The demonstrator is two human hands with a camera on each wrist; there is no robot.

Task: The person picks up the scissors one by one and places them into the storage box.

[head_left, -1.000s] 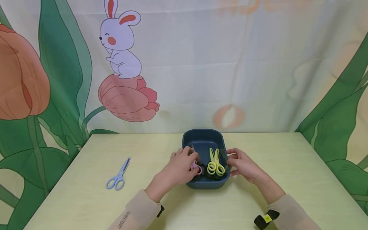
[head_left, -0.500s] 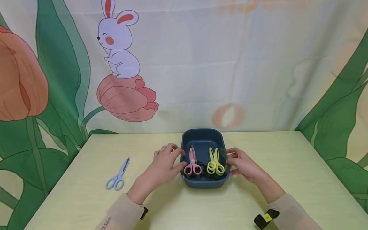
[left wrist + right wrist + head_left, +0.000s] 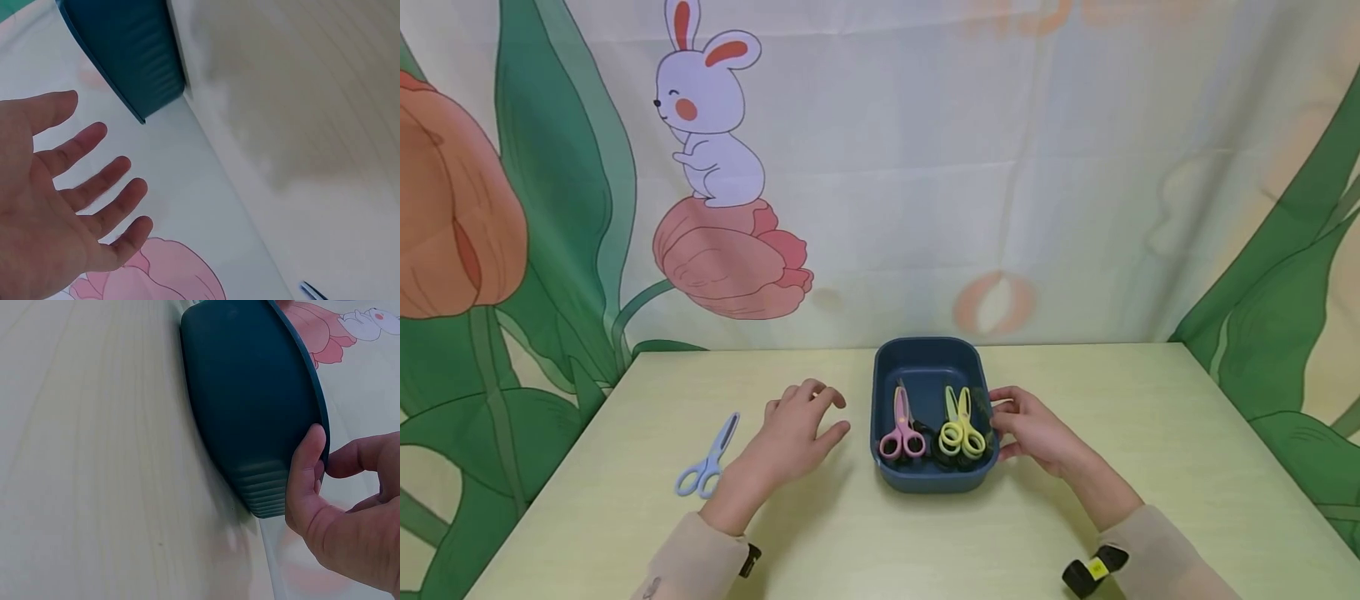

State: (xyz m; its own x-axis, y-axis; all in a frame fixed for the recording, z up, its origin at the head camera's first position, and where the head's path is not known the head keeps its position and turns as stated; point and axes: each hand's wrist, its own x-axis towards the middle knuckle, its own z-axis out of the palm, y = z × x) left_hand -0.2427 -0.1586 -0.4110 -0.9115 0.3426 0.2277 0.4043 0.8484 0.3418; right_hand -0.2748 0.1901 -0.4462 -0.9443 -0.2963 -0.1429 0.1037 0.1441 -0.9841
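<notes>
A dark blue rectangular box point(image 3: 934, 483) stands on the table with scissors inside. Pink-handled scissors point(image 3: 901, 429) lie in its left part; yellow scissors point(image 3: 973, 440) and light green scissors point(image 3: 951, 437) overlap on the right, with dark handles partly hidden beneath. My right hand point(image 3: 1036, 432) pinches the box's right rim; in the right wrist view its thumb point(image 3: 306, 469) lies against the outer wall. Spread and holding nothing, my left hand point(image 3: 786, 437) hovers between the box and light blue scissors point(image 3: 718, 450) on the table. My left wrist partly overlaps those scissors' handle in the head view.
The pale wooden table point(image 3: 880, 550) ends at the back against a hanging cloth point(image 3: 1075, 167) printed with tulips and a rabbit. Black straps with small devices point(image 3: 1096, 570) sit at both sleeves.
My left hand has come out of the box and moved left toward the light blue scissors, uncovering the pink-handled scissors. My right hand has stayed at the box's rim.
</notes>
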